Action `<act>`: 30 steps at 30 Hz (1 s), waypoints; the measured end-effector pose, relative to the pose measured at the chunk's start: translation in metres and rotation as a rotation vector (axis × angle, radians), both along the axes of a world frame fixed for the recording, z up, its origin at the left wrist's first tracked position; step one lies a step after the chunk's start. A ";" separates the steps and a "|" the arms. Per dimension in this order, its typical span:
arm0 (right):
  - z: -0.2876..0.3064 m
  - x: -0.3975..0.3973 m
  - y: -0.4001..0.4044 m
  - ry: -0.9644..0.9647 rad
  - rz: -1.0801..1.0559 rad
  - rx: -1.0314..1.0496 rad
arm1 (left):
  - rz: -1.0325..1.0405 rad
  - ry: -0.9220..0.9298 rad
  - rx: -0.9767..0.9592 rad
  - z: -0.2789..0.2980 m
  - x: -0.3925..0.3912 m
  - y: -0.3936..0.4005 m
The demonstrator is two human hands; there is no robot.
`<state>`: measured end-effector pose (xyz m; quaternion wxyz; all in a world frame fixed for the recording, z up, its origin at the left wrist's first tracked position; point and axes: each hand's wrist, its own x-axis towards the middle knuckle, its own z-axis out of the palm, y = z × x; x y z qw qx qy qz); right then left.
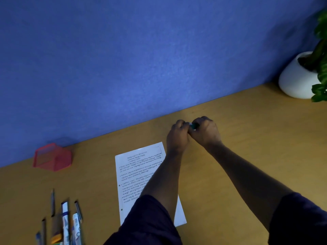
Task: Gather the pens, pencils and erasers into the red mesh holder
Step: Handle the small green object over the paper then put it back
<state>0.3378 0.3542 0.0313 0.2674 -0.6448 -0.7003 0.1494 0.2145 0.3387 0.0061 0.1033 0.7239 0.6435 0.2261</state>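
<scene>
Hands (192, 133) meet at the desk's back, fingers pinched on a small teal eraser (194, 125); it looks light, probably rubbery, best gripped by its sides.

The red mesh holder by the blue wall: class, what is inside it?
Nothing shows inside the red mesh holder; through its mesh only the wooden desk and wall appear. The image is blurry, so small items cannot be excluded.
</scene>
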 end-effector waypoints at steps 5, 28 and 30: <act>0.014 -0.024 -0.026 0.003 0.104 -0.024 | 0.045 -0.062 -0.006 0.014 -0.035 -0.042; 0.024 -0.092 -0.141 -0.072 0.549 -0.454 | 0.128 -0.380 -0.521 0.011 -0.129 -0.186; 0.022 -0.097 -0.151 -0.236 0.588 -0.447 | 0.149 -0.367 -0.513 0.008 -0.129 -0.196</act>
